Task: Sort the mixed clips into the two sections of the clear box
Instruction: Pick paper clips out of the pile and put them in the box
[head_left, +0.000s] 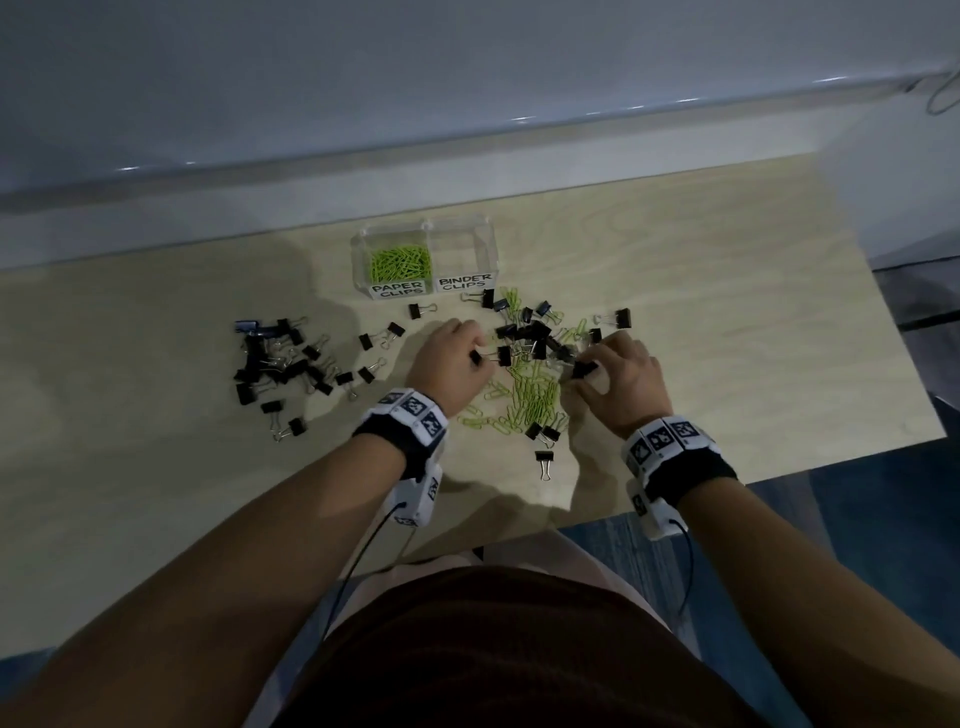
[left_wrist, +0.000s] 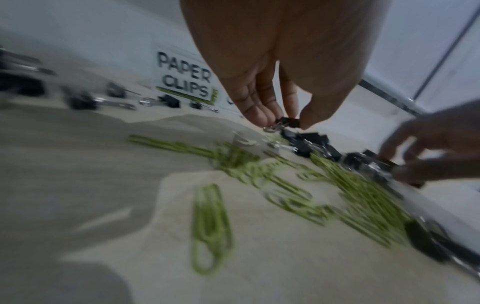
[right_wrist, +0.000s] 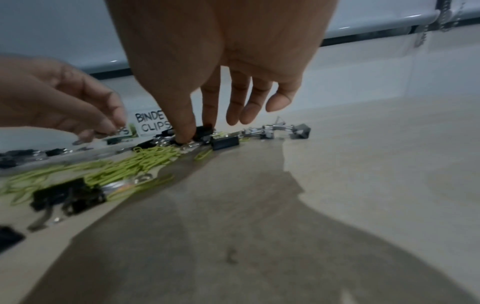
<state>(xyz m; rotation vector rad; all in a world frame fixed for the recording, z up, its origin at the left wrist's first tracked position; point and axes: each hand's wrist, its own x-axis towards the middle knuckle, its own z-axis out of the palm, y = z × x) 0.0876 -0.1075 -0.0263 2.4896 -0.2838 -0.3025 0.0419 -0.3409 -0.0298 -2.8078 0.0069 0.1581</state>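
A clear box (head_left: 358, 249) stands at the table's far side. Its left section, labelled PAPER CLIPS (left_wrist: 185, 77), holds green paper clips (head_left: 400, 260); its right section, labelled BINDER CLIPS (head_left: 465, 283), looks empty. In front of it lies a mixed pile of green paper clips (head_left: 535, 395) and black binder clips (head_left: 524, 332). My left hand (head_left: 475, 356) pinches a black binder clip (left_wrist: 291, 121) at the pile's left edge. My right hand (head_left: 582, 370) pinches another black binder clip (right_wrist: 203, 130) between thumb and forefinger on the pile's right side.
A separate heap of black binder clips (head_left: 280, 364) lies to the left on the wooden table (head_left: 727, 312). Loose binder clips (head_left: 544, 460) sit near the front. The table's front edge is close to my body; a white wall ledge runs behind.
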